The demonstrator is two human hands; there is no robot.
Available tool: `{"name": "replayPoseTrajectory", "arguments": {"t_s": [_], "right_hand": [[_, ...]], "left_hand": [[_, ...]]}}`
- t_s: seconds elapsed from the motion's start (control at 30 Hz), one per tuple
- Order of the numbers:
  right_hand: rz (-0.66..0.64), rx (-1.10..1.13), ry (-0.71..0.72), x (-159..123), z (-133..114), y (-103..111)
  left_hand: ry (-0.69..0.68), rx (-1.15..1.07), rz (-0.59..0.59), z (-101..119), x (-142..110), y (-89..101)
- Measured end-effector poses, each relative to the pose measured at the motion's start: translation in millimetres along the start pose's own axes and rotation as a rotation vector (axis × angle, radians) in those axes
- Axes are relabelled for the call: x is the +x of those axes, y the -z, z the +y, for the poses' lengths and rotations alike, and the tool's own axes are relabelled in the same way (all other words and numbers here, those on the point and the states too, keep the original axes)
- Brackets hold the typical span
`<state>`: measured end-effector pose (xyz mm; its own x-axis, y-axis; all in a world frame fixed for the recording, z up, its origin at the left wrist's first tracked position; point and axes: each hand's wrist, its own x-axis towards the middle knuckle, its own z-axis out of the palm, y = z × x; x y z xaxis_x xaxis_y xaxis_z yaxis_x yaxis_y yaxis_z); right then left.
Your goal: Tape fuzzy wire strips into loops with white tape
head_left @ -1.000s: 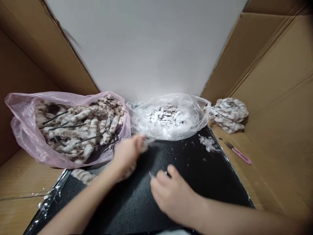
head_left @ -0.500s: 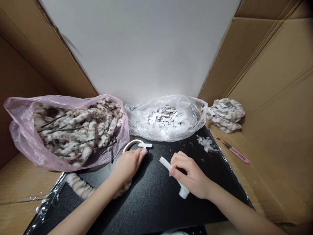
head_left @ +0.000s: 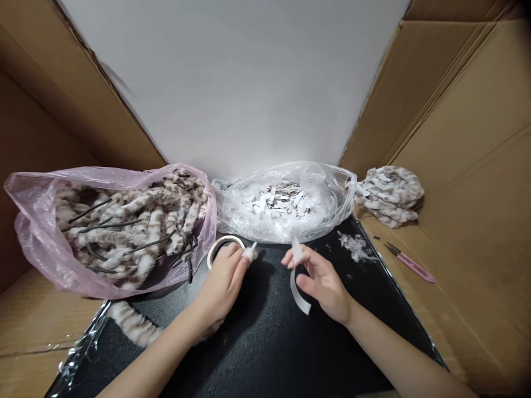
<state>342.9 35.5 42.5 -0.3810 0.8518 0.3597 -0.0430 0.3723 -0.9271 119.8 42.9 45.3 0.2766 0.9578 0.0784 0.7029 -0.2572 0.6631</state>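
Observation:
My left hand (head_left: 225,282) is closed around the end of a striped furry plush tail (head_left: 135,326), whose rest runs beneath my forearm onto the black tabletop. From the pinched tip (head_left: 251,254) a small white tab sticks up. Just behind that hand lies a roll of tape (head_left: 226,239), partly covered by my fingers. My right hand (head_left: 321,279) holds a strip of white tape (head_left: 299,296) at its fingertips, the thumb apart from the index finger. The strip curls down, its upper end blurred, and does not touch the tail.
A pink plastic bag (head_left: 33,221) full of furry tails with black cords stands left. Behind my hands, a clear bag (head_left: 332,221) holds white tabs. Right are a furry bundle (head_left: 392,196), white fluff (head_left: 357,247) and pink-handled snips (head_left: 415,268). Cardboard walls (head_left: 468,166) flank the black table (head_left: 257,348).
My left hand has turned the tail tip, so its white tab now points up instead of lying level. My right fingers have opened somewhat, and the tape strip now hangs in a curve.

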Motion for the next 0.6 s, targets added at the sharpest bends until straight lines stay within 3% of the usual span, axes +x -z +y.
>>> {"name": "replayPoseTrajectory", "arguments": {"t_s": [0.13, 0.2, 0.37, 0.6], "right_hand": [[-0.016, -0.066, 0.088, -3, 5, -1], [0.036, -0.061, 0.099, -3, 9, -1], [0.225, 0.002, 0.009, -4, 15, -8], [0.374, 0.13, -0.099, -5, 18, -24]], "left_hand": [[-0.004, -0.438, -0.22, 23, 0, -8.9], [0.036, -0.585, -0.287, 27, 1, -17.6], [0.144, -0.809, -0.335, 24, -1, -36.0], [0.269, -1.04, -0.335, 22, -8, -40.0]]}}
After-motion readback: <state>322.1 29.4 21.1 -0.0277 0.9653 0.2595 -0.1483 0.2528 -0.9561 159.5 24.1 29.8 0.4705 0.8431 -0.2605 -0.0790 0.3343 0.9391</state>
